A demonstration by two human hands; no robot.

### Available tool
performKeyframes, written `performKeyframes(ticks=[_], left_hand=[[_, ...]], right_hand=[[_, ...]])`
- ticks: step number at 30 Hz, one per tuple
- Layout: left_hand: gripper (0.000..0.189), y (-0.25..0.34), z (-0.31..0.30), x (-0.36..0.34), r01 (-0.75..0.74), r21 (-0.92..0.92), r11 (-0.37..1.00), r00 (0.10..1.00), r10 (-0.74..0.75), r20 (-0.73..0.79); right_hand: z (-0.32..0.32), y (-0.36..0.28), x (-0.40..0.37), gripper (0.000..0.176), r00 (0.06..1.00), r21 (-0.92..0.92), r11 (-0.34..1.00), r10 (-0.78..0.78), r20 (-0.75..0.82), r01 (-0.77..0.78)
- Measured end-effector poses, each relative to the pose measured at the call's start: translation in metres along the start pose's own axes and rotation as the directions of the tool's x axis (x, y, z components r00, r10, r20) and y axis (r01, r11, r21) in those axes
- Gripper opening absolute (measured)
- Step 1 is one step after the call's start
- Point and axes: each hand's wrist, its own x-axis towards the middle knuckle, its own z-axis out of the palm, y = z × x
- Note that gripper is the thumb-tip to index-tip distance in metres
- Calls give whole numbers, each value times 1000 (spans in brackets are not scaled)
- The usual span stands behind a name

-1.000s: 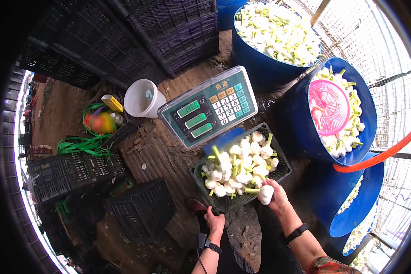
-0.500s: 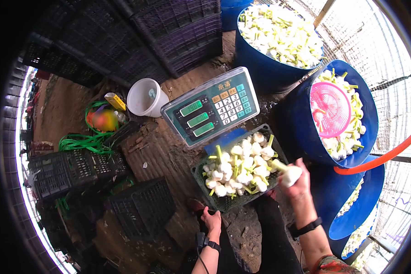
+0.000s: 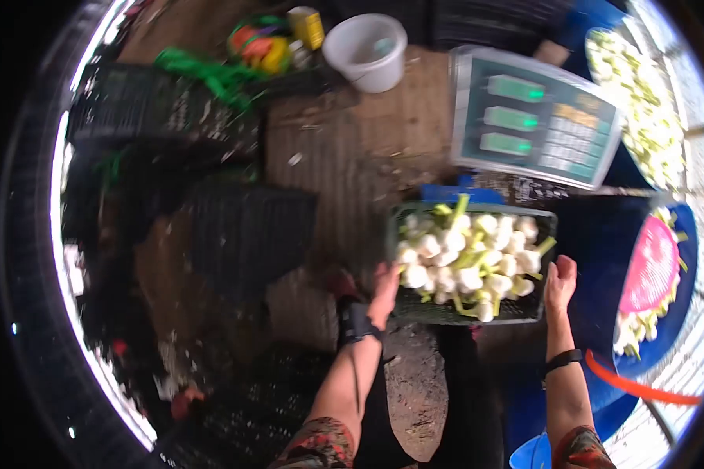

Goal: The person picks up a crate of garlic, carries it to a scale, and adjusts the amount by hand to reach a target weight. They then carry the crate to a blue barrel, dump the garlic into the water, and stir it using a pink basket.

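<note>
A dark green plastic crate (image 3: 477, 314) heaped with garlic bulbs (image 3: 469, 279) stands in front of me. The bulbs are white with short green stems. At the crate's left end is my left hand (image 3: 383, 293), fingers stretched out and right at the rim. My right hand (image 3: 560, 285) is beside the right end, fingers raised and apart, with no bulb in it. Just beyond the crate is a digital scale display (image 3: 536, 117) with green-lit readouts. Motion blurs the view somewhat.
Blue barrels of garlic stand right, one with a pink basket (image 3: 651, 266) and an orange hose (image 3: 633, 387) nearby. A white bucket (image 3: 368, 59) is at the back. Black crates (image 3: 246, 234) and green straps (image 3: 211, 74) lie left.
The garlic bulb has left my right hand, and both hands have moved to opposite ends of the crate. My view has turned, shifting the crate and scale to the right.
</note>
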Motion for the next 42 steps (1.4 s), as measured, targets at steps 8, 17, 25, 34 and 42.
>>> performKeyframes(ticks=[8,17,25,34,42], left_hand=[[48,55,20,-4,-51,493,868,950,195,-244],[54,64,-60,-10,114,-39,993,984,-118,-135],[32,186,-284,-192,-137,149,979,981,155,-114],[16,200,-468,-303,-450,-520,726,807,82,-585],[25,143,-526,-186,-415,-496,763,622,-160,-766]], right_hand=[[24,89,36,39,914,-154,927,366,174,-342],[-19,-73,-53,17,967,-324,935,205,155,-146],[-59,-328,-171,16,942,-45,982,191,278,-186],[143,-570,-207,27,670,-126,789,-412,617,602],[381,-648,-237,31,428,-25,578,-573,698,815]])
